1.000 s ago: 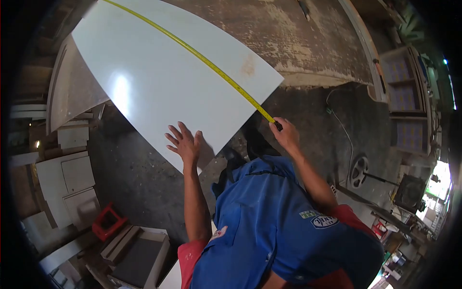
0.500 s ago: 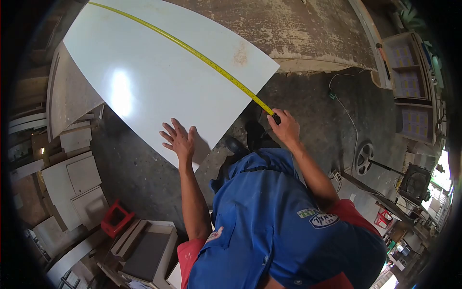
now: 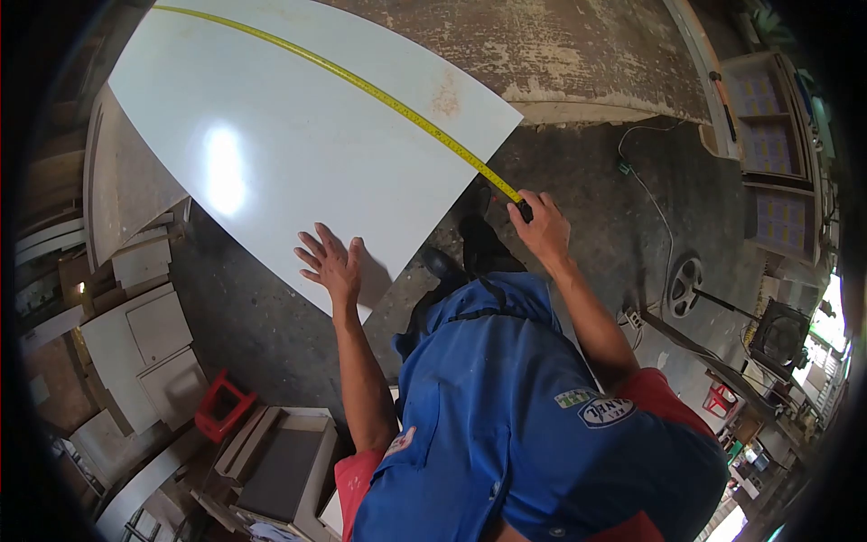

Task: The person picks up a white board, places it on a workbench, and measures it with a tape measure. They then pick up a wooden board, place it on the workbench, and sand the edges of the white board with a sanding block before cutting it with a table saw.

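A large white panel [image 3: 298, 154] lies in front of me, its near end reaching toward my feet. Across it runs the yellow blade of a tape measure [image 3: 379, 97], from the far left end to past the near right edge. My right hand [image 3: 545, 229] grips the tape's case just off that edge; the case is mostly hidden by the fingers. My left hand [image 3: 332, 269], fingers spread, is over the panel's near corner. It looks to be at the surface, with a shadow beside it, and holds nothing.
A worn brown board [image 3: 560, 54] lies beyond the panel. Boards and white cabinet doors [image 3: 153, 334] lean at left, near a red stool [image 3: 221, 406] and an open box [image 3: 284, 465]. On the right floor are a cable [image 3: 650, 203], a wheel-like base [image 3: 685, 287] and a shelf unit [image 3: 772, 163].
My right hand has shifted slightly right and up with the tape case. The left hand stays over the same corner, and the view has tilted a little.
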{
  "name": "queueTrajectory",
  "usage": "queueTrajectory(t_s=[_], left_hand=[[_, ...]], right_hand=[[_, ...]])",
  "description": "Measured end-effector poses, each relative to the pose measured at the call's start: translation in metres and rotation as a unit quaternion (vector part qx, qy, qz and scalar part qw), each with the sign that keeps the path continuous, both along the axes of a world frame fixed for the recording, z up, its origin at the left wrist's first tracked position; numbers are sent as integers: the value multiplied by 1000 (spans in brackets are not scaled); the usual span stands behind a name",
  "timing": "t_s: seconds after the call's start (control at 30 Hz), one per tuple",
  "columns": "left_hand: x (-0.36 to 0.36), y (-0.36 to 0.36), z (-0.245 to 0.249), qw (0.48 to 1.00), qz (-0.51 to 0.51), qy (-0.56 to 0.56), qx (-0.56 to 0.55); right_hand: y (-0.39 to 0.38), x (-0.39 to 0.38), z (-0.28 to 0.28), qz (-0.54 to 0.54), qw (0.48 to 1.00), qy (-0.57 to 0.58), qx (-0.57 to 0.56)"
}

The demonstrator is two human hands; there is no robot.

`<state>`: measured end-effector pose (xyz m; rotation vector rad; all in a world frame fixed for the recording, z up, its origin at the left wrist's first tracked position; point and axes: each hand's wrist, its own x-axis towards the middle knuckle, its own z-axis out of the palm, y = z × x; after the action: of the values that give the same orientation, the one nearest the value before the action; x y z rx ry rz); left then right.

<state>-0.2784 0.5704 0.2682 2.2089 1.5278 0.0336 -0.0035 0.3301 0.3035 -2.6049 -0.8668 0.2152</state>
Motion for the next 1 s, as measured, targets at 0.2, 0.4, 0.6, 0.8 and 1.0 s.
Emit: queueTrajectory(t_s=[0.2, 0.4, 0.6, 0.8, 1.0], left_hand=[[-1, 1, -2, 1000, 0, 1, 4], [-3, 0, -5, 1000, 1, -11, 8], [-2, 0, -7, 1000, 8, -16, 16], [0, -1, -4, 999, 13, -18, 27], [-2, -1, -7, 998, 14, -29, 47]], right_hand=[[1, -2, 2, -1, 1000, 1, -1], [-1, -2, 0, -3, 1000, 2, 9], [-1, -5, 0, -9, 1000, -10, 15], [-2, -7, -2, 3, 999, -34, 19], [-2, -9, -4, 9, 999, -47, 10]])
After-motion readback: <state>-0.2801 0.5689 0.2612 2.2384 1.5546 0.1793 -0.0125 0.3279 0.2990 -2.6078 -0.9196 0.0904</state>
